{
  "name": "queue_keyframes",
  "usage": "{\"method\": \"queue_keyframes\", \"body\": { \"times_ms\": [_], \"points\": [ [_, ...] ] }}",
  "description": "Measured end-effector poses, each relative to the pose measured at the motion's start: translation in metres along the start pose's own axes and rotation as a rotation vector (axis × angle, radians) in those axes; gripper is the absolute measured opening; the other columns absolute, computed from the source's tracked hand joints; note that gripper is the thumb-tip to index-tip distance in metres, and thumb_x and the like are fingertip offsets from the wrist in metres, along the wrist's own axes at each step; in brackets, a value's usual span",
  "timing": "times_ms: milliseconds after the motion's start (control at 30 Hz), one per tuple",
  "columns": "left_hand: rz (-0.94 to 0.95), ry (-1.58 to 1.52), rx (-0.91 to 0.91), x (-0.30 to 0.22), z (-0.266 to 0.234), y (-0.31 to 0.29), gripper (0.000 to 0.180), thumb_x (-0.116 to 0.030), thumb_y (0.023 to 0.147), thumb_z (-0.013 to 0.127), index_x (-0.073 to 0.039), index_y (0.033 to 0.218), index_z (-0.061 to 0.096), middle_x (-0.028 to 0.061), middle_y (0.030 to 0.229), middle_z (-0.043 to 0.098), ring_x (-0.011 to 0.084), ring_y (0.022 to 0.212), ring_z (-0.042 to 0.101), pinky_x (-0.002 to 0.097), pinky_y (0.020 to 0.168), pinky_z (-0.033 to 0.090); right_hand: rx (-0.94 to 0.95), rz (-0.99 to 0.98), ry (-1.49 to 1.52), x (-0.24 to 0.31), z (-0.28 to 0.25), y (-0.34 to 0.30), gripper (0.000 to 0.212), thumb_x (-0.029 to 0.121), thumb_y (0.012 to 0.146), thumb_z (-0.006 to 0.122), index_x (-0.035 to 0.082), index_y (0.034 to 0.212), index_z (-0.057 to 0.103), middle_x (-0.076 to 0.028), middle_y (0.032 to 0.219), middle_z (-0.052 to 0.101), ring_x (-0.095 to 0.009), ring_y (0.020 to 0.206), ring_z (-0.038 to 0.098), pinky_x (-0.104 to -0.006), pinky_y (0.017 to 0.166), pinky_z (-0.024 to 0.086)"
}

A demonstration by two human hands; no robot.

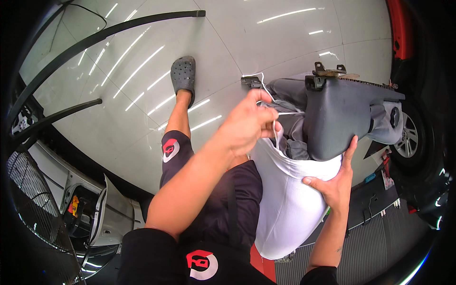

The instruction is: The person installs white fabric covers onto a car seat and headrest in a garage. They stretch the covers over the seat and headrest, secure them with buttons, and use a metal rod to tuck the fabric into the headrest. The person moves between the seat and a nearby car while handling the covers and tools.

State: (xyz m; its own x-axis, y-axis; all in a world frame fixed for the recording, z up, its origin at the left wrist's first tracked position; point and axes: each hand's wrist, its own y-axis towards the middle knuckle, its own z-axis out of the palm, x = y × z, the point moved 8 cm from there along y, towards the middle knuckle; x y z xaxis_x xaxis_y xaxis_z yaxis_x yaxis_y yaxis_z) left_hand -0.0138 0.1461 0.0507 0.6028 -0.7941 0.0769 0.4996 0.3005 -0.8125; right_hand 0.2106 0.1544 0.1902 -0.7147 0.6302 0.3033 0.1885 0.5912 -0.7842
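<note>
My left hand (254,116) is closed in a pinch on a thin white cord (289,113), pulled taut toward a grey car seat part (339,116). That upholstered part stands with its metal brackets (327,71) upward. A white fabric cover (287,199) with a ribbed rim is around its lower end and bulges close to my thigh. My right hand (335,185) grips the cover's right side, thumb on the white rim and a finger stretched up along the grey upholstery. Its other fingers are hidden behind. Crumpled grey fabric (294,137) shows inside the cover's mouth.
A wheel (407,135) and a red panel (401,28) are at the right. Long black curved strips (142,21) lie at the upper left. A light door-like panel (111,213) stands at the lower left. A dark ribbed mat (365,251) covers the lower right.
</note>
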Motion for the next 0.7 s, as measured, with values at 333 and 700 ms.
{"method": "queue_keyframes", "body": {
  "times_ms": [333, 700],
  "points": [
    [0.273, 1.365, 0.317, -0.096, 0.029, 0.038, 0.050, -0.004, 0.078, 0.078, -0.004, 0.123, 0.055, 0.0058, 0.099, 0.063, 0.0222, 0.094, 0.065, 0.0380, 0.076, 0.052, -0.044, -0.085, -0.009, -0.002, -0.002, -0.001, 0.163, 0.047, 0.045, 0.102, 0.007, 0.167, 0.002, -0.033, 0.140, 0.056, -0.041, 0.127, 0.061, -0.0431, 0.110, 0.047],
    [0.266, 2.143, 0.129, -0.085, -0.017, 0.031, 0.030, -0.003, 0.080, 0.071, -0.006, 0.109, 0.063, 0.0131, 0.089, 0.073, 0.0352, 0.088, 0.069, 0.0434, 0.086, 0.050, -0.021, -0.019, -0.027, -0.008, -0.002, -0.001, 0.165, 0.049, 0.045, 0.102, 0.011, 0.167, -0.002, -0.027, 0.149, 0.052, -0.036, 0.134, 0.055, -0.0422, 0.115, 0.041]
  ]
}}
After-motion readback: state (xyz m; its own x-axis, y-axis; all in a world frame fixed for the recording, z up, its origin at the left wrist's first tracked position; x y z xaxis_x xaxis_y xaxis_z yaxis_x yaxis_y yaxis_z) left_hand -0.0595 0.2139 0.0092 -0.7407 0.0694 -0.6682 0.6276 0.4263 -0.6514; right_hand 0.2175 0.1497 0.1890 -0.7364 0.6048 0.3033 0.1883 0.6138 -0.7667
